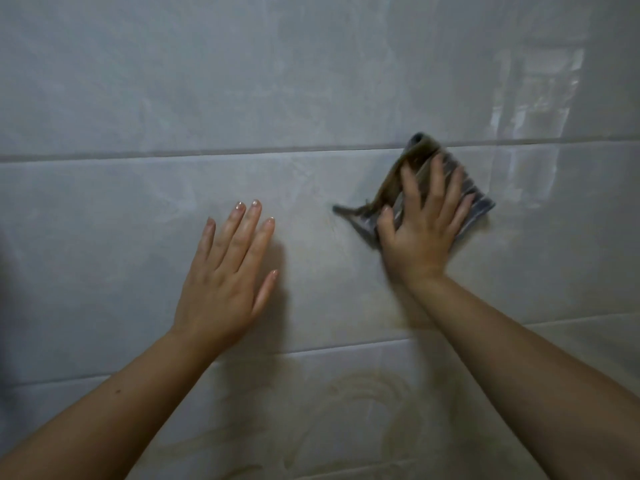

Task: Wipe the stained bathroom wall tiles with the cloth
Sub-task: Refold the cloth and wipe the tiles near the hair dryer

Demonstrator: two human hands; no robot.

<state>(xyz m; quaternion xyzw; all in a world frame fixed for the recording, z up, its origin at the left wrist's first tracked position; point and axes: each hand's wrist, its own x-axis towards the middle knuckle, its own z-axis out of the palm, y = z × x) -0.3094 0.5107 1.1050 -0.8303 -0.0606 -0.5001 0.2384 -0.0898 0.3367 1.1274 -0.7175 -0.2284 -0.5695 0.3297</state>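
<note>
two bare hands are up against the wall (311, 81). the right hand (420, 230) presses the cloth (481, 209) flat to it, just under a grout line (207, 155), with fingers spread and fairly straight and the thumb at the cloth's lower left edge. i see nothing pinched, though hand and cloth are blurred. the left hand (225, 268) lies well to the left of the cloth, fingers straight and a little apart, palm toward the wall, holding nothing. whether it bears on the wall or hovers just off it i cannot tell.

the cloth is thin and striped, with a brownish flap (391, 188) folded up along its upper left side and a loose corner trailing off to the left. it looks light and limp, with no shape of its own. it likely goes where the palm drags it and bunches wherever the palm is not. the best hold is probably the one shown, a flat hand over the middle with fingertips near the far edge to hold it spread. the flap could roll under and smear. it looks soiled, so a cleaner face may serve better.

the wall is glossy and hard, probably slick if wet, so the cloth may skate under light pressure. faint brownish swirls (363, 389) show lower down, below the hands, and that part looks not yet done.
</note>
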